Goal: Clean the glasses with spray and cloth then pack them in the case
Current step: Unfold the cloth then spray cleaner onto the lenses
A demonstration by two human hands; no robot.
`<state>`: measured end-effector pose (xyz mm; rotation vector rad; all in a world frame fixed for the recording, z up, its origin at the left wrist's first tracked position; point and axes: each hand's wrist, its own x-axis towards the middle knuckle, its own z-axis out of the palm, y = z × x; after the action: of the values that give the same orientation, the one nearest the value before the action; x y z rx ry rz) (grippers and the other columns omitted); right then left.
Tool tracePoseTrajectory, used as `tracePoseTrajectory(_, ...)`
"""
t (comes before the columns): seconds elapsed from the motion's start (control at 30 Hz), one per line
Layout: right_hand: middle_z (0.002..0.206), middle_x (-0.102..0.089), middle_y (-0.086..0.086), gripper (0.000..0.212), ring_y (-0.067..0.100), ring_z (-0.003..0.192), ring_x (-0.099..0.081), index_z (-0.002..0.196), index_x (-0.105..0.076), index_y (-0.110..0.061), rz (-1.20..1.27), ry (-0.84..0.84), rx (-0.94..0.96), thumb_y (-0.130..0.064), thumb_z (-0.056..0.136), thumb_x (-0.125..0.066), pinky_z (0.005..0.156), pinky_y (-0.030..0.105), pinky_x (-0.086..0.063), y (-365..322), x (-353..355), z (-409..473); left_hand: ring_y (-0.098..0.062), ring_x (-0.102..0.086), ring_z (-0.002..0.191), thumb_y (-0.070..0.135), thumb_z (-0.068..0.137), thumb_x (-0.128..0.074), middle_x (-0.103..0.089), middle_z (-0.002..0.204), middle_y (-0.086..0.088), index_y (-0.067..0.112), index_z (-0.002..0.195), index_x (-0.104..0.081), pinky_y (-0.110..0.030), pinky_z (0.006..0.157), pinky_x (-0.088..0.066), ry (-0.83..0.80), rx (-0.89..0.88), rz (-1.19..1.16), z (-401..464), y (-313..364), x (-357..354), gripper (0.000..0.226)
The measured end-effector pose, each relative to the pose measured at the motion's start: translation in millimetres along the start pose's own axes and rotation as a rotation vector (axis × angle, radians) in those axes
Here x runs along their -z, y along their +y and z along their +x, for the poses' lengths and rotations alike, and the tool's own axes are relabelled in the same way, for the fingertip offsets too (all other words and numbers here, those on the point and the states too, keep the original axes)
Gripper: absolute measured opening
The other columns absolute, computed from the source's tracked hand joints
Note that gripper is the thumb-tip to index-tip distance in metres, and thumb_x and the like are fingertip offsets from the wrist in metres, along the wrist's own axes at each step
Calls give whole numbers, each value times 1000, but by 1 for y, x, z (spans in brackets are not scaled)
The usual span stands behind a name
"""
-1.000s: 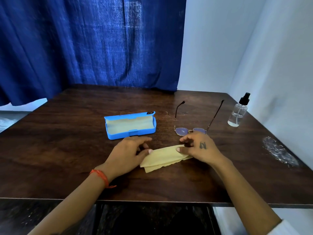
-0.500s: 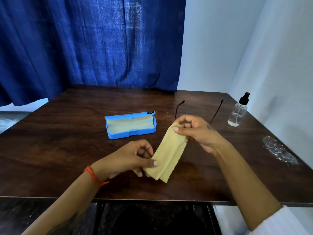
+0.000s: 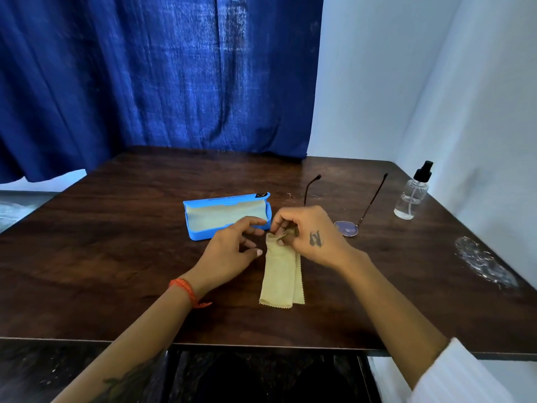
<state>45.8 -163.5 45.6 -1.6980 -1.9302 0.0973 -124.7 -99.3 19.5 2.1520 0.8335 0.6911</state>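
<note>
You are readying the cloth, with the glasses not yet sprayed or wiped.

Nearest you, the folded pale yellow microfibre cloth [image 3: 281, 282] is hanging from your right hand [image 3: 312, 237], whose fingertips are pinching its top edge; your left hand [image 3: 232, 247] is hovering just beside it, fingers loosely spread and holding nothing. Just beyond your left hand the open blue plastic glasses case [image 3: 226, 215] is waiting, and the thin metal-framed glasses [image 3: 347, 210] are lying arms unfolded just behind your right hand. Farther right, the clear spray bottle with black pump [image 3: 412, 196] is standing untouched. I judge the next move is opening the cloth out, then reaching for the bottle.
</note>
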Motion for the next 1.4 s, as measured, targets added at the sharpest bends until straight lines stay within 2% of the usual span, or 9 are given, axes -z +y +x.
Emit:
tracePoseTrajectory(0.17,82,-71,-7,18,2,74,-55,86,-72,-19,-27,-22,45,-9,71,-73,66,15,-44,-3,-10,-34,2,-60,95,-2,83,-55,-65,102,13,27,102,-62,-10,87,-44,14,-58,5,-2,-5,-5,35)
tracePoseTrajectory(0.27,84,-73,-7,12,3,76,-60,87,-75,-24,112,-128,-28,-24,74,-74,70,17,-46,-3,-10,-44,1,-59,84,12,87,-56,-65,92,17,27,102,-65,-6,75,-40,30,-61,48,-5,-6,-6,23)
tracePoseTrajectory(0.43,97,-69,-10,23,1,83,-61,103,-70,-23,162,76,-269,-22,81,-70,75,17,-48,7,2,-39,3,-56,80,33,86,-58,-64,103,9,25,115,-59,-6,65,-38,-45,-66,174,-1,-3,-6,30)
tracePoseTrajectory(0.53,108,-66,-5,42,4,87,-58,118,-62,-21,53,-130,-418,-28,78,-72,78,18,-46,12,0,-32,-6,-51,94,37,84,-60,-57,113,6,25,126,-50,-15,80,-42,-193,-32,298,5,1,-7,45)
tracePoseTrajectory(0.63,87,-64,-7,41,6,80,-58,111,-65,-18,133,-249,-455,-24,72,-77,69,18,-45,12,-2,-25,-5,-50,88,32,81,-65,-56,102,4,23,116,-57,-15,76,-40,-275,1,302,11,6,-6,36)
tracePoseTrajectory(0.87,84,-66,-6,15,9,79,-58,73,-65,-27,50,-55,-295,-18,69,-76,75,33,-50,12,-4,-16,-6,-61,77,14,76,-70,-66,86,8,21,82,-63,-11,64,-44,-102,-12,123,15,7,-4,12)
tracePoseTrajectory(1.17,79,-66,-17,21,2,73,-60,79,-70,-26,45,15,-75,-9,69,-63,69,27,-52,10,-14,-52,-7,-61,74,-4,73,-61,-68,82,11,21,76,-66,-13,64,-48,-39,-219,195,-6,-6,-2,26)
tracePoseTrajectory(1.33,86,-68,-14,13,1,76,-61,94,-72,-24,207,100,-295,-23,82,-67,70,20,-50,8,-5,-45,-4,-56,80,26,83,-62,-66,93,10,23,97,-65,-12,72,-41,40,-161,169,-4,-6,-3,14)
tracePoseTrajectory(1.4,94,-66,-10,31,-1,78,-59,110,-66,-23,152,-62,-378,-31,80,-70,70,13,-45,8,-3,-38,-9,-50,105,56,78,-52,-62,113,8,28,113,-60,-28,92,-41,-102,-126,354,0,-11,-5,45)
